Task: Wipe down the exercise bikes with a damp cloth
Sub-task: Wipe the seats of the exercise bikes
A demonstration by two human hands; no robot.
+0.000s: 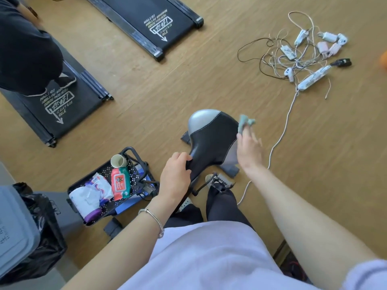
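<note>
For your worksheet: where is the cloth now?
Head view, right of centre: the right hand holds the cloth against the right edge of the bike seat.

One wide-angle camera is riding on the person's head, facing forward and steeply down over the pale lilac shirt front [209,258] toward the light brown wood-grain floor [167,91]. It is looking from close above at the black and silver padded bike saddle [211,141], which is sitting just right of mid-frame. The left hand [176,176] is gripping its narrow end, and the blurred right hand [249,151] is holding the grey-green crumpled cloth [246,122] beside it. Both forearms are entering from the bottom edge. A black treadmill deck with white lettering [150,24] is lying farther off at the top.
</note>
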